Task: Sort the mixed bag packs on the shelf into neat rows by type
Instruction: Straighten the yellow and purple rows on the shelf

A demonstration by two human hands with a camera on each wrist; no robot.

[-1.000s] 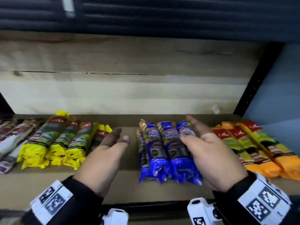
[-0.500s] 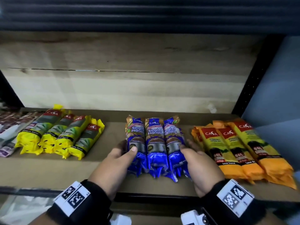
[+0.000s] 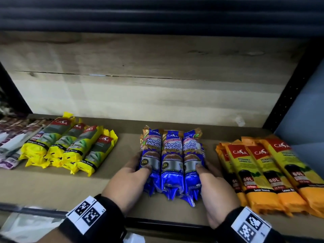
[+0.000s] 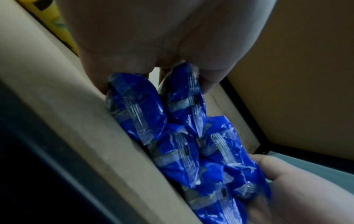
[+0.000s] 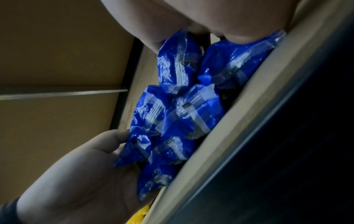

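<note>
Black wristbands: coded white tags sit on both wrists at the near shelf edge, in the head view.
Left hand (image 3: 128, 179): fingers curl against the left flank of the blue stack, thumb on top of the outer pack; it holds the stack.
Right hand (image 3: 216, 189): mirrors it on the right flank, thumb over the outer pack, fingers hidden behind.
Blue packs (image 3: 172, 162): three "Singlet Handle" garbage bag packs lie side by side on top, with more beneath; the wrist views show crimped ends stacked in two layers (image 4: 184, 148). They sit mid-shelf, squeezed between the hands.
Change: a second ago the left hand hung free beside the group and the right lay over it; half a second ago both closed in, and now they clamp it, the tops level and gaps shut.
Meaning: in my judgement the blue row is being squared up, likely a last tidy.
Shelf (image 3: 52, 186): tan board carrying every group.
Yellow-green packs (image 3: 70, 148): a slanted row to the left, apart from the blue.
Orange packs (image 3: 266, 169): a row just beside the right hand.
Far left: purplish packs (image 3: 10, 144), blurred.
Remaining: the yellow-green row looks the least straight.
</note>
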